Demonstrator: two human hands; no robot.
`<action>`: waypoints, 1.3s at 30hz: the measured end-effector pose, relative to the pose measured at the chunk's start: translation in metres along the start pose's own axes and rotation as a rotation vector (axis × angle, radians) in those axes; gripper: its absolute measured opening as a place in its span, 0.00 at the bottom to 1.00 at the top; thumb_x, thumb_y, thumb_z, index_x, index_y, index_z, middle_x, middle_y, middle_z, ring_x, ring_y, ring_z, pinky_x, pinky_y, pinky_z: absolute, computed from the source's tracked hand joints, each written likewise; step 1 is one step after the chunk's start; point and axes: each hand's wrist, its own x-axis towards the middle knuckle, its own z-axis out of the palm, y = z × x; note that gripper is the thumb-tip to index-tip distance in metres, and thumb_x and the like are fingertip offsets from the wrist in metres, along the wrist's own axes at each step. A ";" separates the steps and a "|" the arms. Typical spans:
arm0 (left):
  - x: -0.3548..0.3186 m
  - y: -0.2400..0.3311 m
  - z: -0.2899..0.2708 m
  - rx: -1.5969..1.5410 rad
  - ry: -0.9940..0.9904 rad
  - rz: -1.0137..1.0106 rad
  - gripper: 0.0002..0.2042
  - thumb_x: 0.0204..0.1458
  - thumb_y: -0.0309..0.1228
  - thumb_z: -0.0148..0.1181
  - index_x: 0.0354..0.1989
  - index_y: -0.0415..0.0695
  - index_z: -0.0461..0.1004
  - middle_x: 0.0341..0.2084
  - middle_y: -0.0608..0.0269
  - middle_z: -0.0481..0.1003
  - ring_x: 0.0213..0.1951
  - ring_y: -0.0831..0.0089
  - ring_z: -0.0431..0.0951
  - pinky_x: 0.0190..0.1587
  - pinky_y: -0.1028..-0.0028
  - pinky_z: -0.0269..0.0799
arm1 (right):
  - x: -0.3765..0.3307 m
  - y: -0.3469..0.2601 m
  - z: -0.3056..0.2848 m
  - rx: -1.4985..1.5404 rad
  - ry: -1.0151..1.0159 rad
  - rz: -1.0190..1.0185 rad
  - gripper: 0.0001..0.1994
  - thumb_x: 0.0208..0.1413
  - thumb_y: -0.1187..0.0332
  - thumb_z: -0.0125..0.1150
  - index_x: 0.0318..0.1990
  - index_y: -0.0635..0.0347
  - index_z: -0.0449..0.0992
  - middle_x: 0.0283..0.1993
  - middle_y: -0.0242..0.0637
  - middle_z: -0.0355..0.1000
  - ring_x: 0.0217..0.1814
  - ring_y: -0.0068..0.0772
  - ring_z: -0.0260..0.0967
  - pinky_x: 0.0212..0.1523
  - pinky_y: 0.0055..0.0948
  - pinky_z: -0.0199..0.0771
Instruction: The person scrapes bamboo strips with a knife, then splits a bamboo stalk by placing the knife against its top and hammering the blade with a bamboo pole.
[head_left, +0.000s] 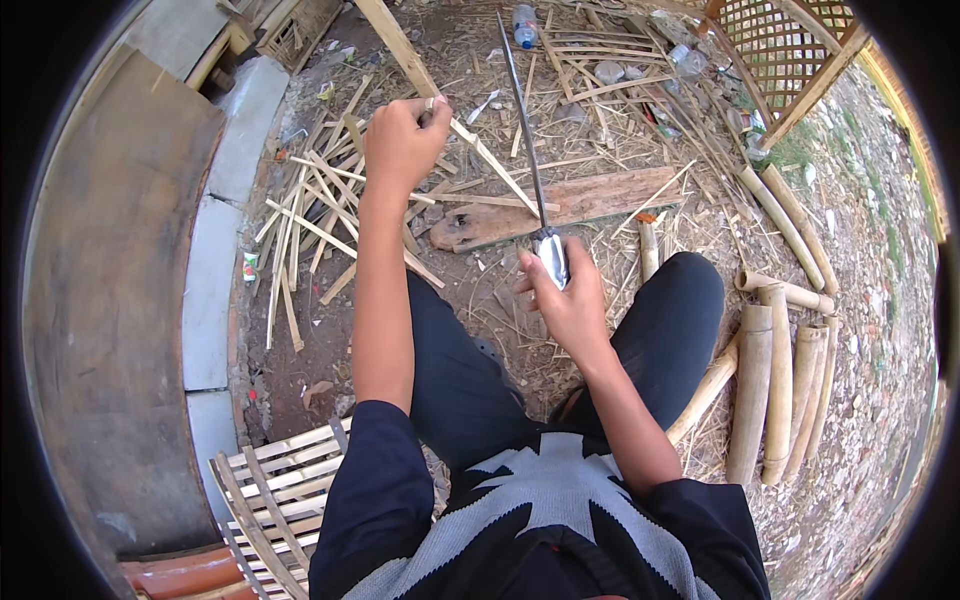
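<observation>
My left hand (405, 145) is closed, pinching a pale bamboo strip (490, 160) that slants down to the right. A wider pale length (398, 45) rises beyond the fingers in the same line; I cannot tell whether it is one piece with the strip. In my right hand (575, 305) is a long, narrow-bladed knife (523, 120), its shiny handle gripped and its blade pointing away from me. The strip's lower end lies close to the blade's base, over a weathered wooden plank (600, 195) on the ground.
Split bamboo strips (310, 205) lie heaped at the left. Cut bamboo poles (775, 380) stand or lean at the right, near a lattice panel (790, 60). Plastic bottles (524, 27) litter the far ground. A slatted bamboo piece (285, 490) is at lower left, beside a brown board (110, 300).
</observation>
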 end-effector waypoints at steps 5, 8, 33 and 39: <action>0.004 0.036 -0.007 0.033 -0.126 -0.056 0.22 0.57 0.43 0.52 0.23 0.35 0.77 0.17 0.43 0.73 0.26 0.42 0.76 0.33 0.54 0.69 | -0.001 -0.021 -0.017 0.111 -0.149 0.174 0.13 0.61 0.63 0.62 0.38 0.67 0.72 0.21 0.29 0.68 0.17 0.19 0.63 0.19 0.25 0.61; 0.002 0.058 -0.006 0.050 -0.137 -0.014 0.23 0.58 0.43 0.49 0.24 0.35 0.78 0.22 0.39 0.75 0.31 0.39 0.77 0.38 0.51 0.70 | -0.002 -0.020 -0.018 -0.011 -0.074 -0.011 0.14 0.60 0.61 0.62 0.37 0.67 0.72 0.21 0.31 0.68 0.19 0.19 0.62 0.21 0.26 0.61; -0.033 0.091 -0.002 0.083 -0.045 -0.145 0.22 0.60 0.43 0.48 0.28 0.36 0.80 0.26 0.38 0.77 0.34 0.39 0.78 0.40 0.50 0.70 | -0.032 -0.009 -0.038 -0.129 -0.087 -0.064 0.17 0.64 0.60 0.57 0.41 0.71 0.72 0.21 0.50 0.71 0.20 0.41 0.69 0.26 0.39 0.67; -0.038 0.078 -0.005 0.134 -0.027 -0.178 0.23 0.60 0.45 0.46 0.31 0.36 0.80 0.27 0.37 0.77 0.36 0.38 0.77 0.41 0.51 0.72 | -0.037 -0.057 -0.052 -0.090 -0.104 -0.008 0.16 0.64 0.62 0.57 0.38 0.71 0.73 0.21 0.50 0.71 0.20 0.41 0.69 0.24 0.39 0.66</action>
